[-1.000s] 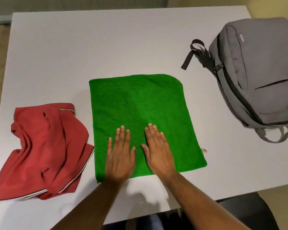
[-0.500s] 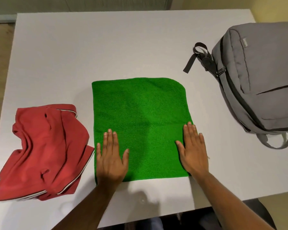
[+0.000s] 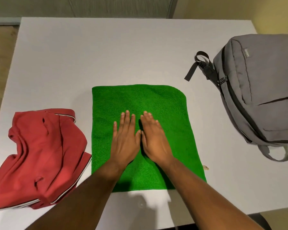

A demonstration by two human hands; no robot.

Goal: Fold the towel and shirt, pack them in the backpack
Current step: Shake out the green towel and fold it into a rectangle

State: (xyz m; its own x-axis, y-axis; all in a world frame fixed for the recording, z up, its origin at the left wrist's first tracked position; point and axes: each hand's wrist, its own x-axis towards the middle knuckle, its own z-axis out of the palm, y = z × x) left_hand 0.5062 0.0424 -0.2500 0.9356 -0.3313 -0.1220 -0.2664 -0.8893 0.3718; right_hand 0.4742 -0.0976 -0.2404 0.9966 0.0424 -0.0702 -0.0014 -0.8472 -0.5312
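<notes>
Green towel [image 3: 140, 103] lies flat on the white bench [image 3: 106, 55], approx. centre, near the front edge. Left hand [image 3: 125, 138] and right hand [image 3: 154, 138] both rest palm-down on the towel's middle, fingers straight & together, pointing away from the person; the two hands sit side by side, thumbs just about touching, nothing gripped. Towel spreads out past the hands on all sides, forearms crossing its near edge. Red shirt [image 3: 40, 156] w/ white trim lies crumpled on the bench left of the towel, its right edge just beside the towel's left edge. Grey backpack [image 3: 259, 97] lies on the bench at far right, well apart from the towel, zips closed, dark strap [image 3: 192, 70] trailing toward the centre.
</notes>
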